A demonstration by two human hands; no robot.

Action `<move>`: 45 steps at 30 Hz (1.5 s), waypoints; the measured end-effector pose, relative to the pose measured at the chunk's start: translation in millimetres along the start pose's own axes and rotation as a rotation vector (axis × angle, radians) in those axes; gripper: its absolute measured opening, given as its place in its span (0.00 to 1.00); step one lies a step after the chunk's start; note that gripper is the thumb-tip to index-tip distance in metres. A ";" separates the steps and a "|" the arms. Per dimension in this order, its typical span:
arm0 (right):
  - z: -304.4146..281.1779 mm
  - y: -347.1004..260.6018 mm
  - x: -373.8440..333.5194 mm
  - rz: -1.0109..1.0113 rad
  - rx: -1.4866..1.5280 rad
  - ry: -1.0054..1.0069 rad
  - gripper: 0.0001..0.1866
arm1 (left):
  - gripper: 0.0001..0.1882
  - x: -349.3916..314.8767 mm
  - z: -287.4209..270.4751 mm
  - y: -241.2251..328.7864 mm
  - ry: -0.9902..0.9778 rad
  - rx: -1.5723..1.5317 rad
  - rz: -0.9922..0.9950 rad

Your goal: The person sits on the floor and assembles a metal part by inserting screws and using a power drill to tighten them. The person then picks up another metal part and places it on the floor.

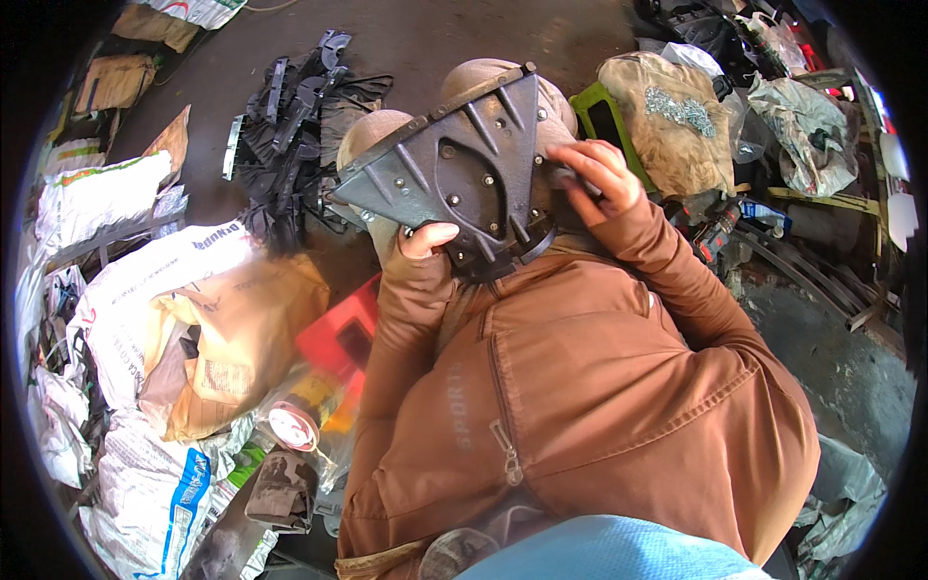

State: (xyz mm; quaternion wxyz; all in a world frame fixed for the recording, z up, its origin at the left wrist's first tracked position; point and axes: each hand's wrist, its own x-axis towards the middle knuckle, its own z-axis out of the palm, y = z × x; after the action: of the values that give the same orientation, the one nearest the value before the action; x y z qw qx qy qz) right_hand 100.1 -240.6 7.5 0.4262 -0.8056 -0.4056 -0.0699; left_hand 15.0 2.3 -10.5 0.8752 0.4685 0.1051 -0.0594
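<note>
A black triangular plastic bracket (418,164), ribbed and with an oval cut-out, lies tilted across my lap. Several small metal screws (488,181) show in its face. My left hand (430,240) grips its lower left edge, thumb on top and fingers hidden beneath. Just off its right edge is my right hand (601,176), with bent fingers drawn toward the thumb. Whatever sits between those fingertips is too small and blurred to make out.
A heap of black plastic parts (290,126) lies on the floor ahead. Small metal screws (681,111) rest on a brown sack (657,150) to the right, beside a green-framed item (604,121). A power drill (717,230) is nearby. Bags (232,338) and a red container (343,329) crowd the left.
</note>
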 end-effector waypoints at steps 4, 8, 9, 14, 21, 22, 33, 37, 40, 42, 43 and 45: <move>-10.5 35.0 -26.7 0.145 0.095 -0.085 0.12 | 0.37 1.9 -7.2 -8.1 -0.015 -0.039 0.039; -14.0 136.8 -63.5 0.924 0.318 0.420 0.08 | 0.37 -0.3 -14.7 -11.1 0.033 0.015 -0.008; -19.6 164.3 -76.0 0.941 0.353 0.475 0.08 | 0.34 0.5 -17.0 -11.3 -0.006 -0.061 -0.014; -29.3 251.6 -113.7 1.045 0.119 0.431 0.09 | 0.34 -5.2 -22.0 -15.1 0.065 -0.087 -0.043; -22.7 276.6 -107.4 0.812 -0.501 0.177 0.11 | 0.34 -2.3 -15.7 -13.4 0.107 -0.078 -0.043; -22.9 273.1 -103.3 0.845 -0.531 0.147 0.11 | 0.34 -1.7 -14.5 -12.2 0.088 -0.056 -0.032; -29.2 21.8 11.2 -0.122 0.161 -0.220 0.09 | 0.39 10.1 -0.9 3.1 -0.161 -0.035 0.037; -14.1 3.7 38.5 -0.371 0.139 -0.377 0.09 | 0.37 6.0 3.5 6.3 -0.138 -0.052 0.018; -10.8 9.5 43.1 -0.483 0.085 -0.448 0.09 | 0.36 2.9 3.8 6.8 -0.117 -0.069 -0.015; -10.5 11.4 44.8 -0.535 0.074 -0.482 0.12 | 0.37 0.3 2.8 6.2 -0.096 -0.079 -0.050; -10.8 10.7 45.1 -0.528 0.060 -0.500 0.12 | 0.37 -0.3 2.0 5.7 -0.081 -0.082 -0.051; -11.3 7.9 46.6 -0.535 0.034 -0.532 0.12 | 0.37 -1.4 0.7 4.3 -0.056 -0.092 -0.056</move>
State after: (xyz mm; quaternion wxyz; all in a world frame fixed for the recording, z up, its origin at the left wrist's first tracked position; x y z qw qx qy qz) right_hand 139.2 -223.7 31.0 0.2859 -0.6540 -0.6993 0.0398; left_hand 14.6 4.1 -6.3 0.8963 0.4230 0.0963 -0.0921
